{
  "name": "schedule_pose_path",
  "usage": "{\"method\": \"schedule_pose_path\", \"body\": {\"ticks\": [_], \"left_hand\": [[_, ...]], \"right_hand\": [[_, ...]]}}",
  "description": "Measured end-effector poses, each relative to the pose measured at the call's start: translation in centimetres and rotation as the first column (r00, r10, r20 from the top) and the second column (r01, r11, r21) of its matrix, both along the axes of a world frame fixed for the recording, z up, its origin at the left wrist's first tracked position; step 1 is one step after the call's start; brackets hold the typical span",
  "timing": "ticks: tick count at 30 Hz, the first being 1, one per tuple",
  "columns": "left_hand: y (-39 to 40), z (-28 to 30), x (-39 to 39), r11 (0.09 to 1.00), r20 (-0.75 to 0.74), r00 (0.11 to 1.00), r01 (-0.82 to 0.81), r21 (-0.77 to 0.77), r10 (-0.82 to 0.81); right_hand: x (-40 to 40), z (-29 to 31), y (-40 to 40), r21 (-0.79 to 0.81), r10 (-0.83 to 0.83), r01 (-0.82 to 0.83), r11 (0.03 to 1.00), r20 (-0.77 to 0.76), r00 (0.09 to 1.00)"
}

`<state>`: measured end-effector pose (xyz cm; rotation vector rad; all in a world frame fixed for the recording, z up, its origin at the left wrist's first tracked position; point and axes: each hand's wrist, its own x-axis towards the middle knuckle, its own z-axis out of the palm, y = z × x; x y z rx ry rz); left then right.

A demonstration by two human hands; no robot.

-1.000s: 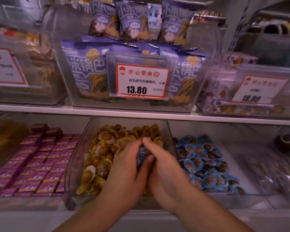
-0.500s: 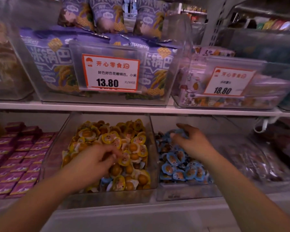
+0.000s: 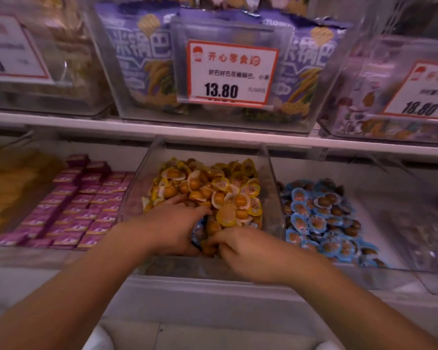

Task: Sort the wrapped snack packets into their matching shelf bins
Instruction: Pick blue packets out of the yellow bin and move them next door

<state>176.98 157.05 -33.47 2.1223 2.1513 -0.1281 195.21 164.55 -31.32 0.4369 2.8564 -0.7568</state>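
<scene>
**Both hands deep in the yellow snack bin**

A person's left hand (image 3: 173,224) and right hand (image 3: 240,245) meet at the near end of a clear plastic bin (image 3: 272,188) heaped with round yellow-wrapped snack packets (image 3: 213,190) on the lower shelf. The left hand's fingers are curled down into the pile around several packets, a few blue-wrapped packets (image 3: 197,232) showing just beside its fingertips, mixed in among the yellow ones. The right hand's fingers are bent and pinch at brown and yellow packets at the bin's front edge, touching the left hand's load; exactly which packet it grips cannot be told. In the neighbouring clear bin to the right lies a heap of round blue-wrapped snack packets (image 3: 319,218). To the left, rows of small pink rectangular boxes (image 3: 71,210) fill another bin. On the white shelf (image 3: 137,127) above stand purple snack bags (image 3: 142,64) behind a red-bordered white price card (image 3: 232,73) reading 13.80.
</scene>
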Motion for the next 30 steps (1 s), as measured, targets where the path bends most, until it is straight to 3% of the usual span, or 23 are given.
{"method": "schedule_pose_path", "body": {"ticks": [4, 9, 14, 20, 23, 30], "left_hand": [[0.0, 0.0, 0.0, 1.000, -0.034, 0.999, 0.005, 0.019, -0.004], [-0.3, 0.6, -0.8, 0.998, -0.017, 1.000, -0.010, 0.061, 0.011], [-0.5, 0.2, -0.3, 0.995, -0.029, 0.999, -0.037, 0.097, 0.040], [-0.8, 0.2, -1.1, 0.999, 0.088, 0.995, -0.045, -0.012, 0.045], [-1.0, 0.3, -1.1, 1.000, 0.145, 0.989, -0.023, -0.010, 0.024], [-0.6, -0.2, 0.0, 0.992, 0.119, 0.991, -0.073, 0.105, 0.060]], "right_hand": [[-0.9, -0.3, 0.8, 0.037, -0.028, 0.025, 0.999, 0.099, 0.995], [-1.6, -1.5, 0.9, 0.150, -0.104, 0.090, 0.985, 0.090, 0.991], [-2.0, -1.0, 1.3, 0.010, -0.114, 0.114, 0.993, 0.116, 0.987], [-2.7, -0.7, 1.3, -0.123, -0.151, 0.164, 0.979, 0.108, 0.983], [-2.9, -0.8, 1.5, -0.113, -0.148, 0.162, 0.980, 0.128, 0.981], [-3.9, -2.1, 1.1, -0.096, -0.161, 0.162, 0.982, 0.018, 0.987]]}}
